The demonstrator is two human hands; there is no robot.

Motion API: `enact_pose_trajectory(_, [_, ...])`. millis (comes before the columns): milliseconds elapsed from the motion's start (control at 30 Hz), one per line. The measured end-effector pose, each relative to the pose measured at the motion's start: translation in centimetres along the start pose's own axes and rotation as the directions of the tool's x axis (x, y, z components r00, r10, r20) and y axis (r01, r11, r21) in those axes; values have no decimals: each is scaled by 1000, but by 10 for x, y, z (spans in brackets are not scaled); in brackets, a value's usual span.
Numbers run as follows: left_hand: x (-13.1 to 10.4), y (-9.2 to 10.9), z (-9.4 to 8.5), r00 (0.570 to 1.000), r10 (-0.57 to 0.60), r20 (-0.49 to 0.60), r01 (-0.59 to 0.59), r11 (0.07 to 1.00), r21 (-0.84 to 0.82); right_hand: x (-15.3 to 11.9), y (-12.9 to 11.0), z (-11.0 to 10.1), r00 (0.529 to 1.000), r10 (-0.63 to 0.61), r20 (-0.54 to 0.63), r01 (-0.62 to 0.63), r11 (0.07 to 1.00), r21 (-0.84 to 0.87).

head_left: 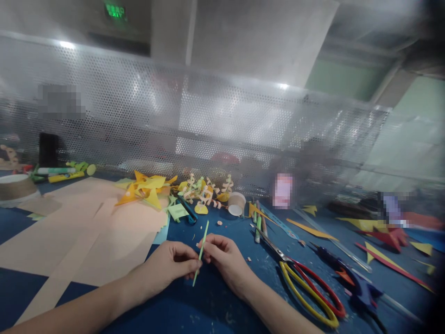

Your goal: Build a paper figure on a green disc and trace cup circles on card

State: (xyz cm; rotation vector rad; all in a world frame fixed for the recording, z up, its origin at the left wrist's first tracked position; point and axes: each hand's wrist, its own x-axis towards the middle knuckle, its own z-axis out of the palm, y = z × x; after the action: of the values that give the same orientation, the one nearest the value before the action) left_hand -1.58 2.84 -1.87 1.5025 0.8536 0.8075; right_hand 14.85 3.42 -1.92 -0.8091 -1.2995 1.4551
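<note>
Between my two hands a thin light-green paper strip [205, 234] slants upward over the blue table. My left hand [174, 264] pinches it near its lower half, thumb and fingertips pressed together. Just above and to the right, my right hand [224, 257] pinches the same strip higher up. Large pale peach paper sheets [118, 232] lie to the left of my left hand. Scissors [302, 283] with one red and one yellow handle rest to the right of my right hand, blades pointing up and left.
A blue glue gun [358, 283] lies at the right, near red and yellow paper scraps [389, 236]. Behind my hands are yellow-orange folded paper [149, 188], curled paper pieces [208, 190], a tape roll [237, 204] and a teal-black cutter [187, 211]. A perforated screen [222, 120] stands behind.
</note>
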Motion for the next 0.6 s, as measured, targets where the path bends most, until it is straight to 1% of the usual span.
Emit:
enact_pose_trajectory(167, [-2, 8, -1, 999, 38, 32, -37, 999, -12, -3, -2, 3, 1000, 30, 8, -30, 998, 50])
enact_pose_trajectory(267, [-1, 8, -1, 998, 54, 34, -54, 998, -10, -3, -2, 3, 1000, 29, 8, -29, 998, 60])
enact_pose_trajectory(433, [-2, 7, -1, 998, 51, 36, -51, 999, -6, 0, 2, 0, 1000, 6, 18, -6, 1000, 4])
enact_pose_trajectory(600, [-4, 16, 0, 995, 48, 90, -49, 999, 16, 0, 2, 0, 1000, 1, 26, 0, 1000, -30])
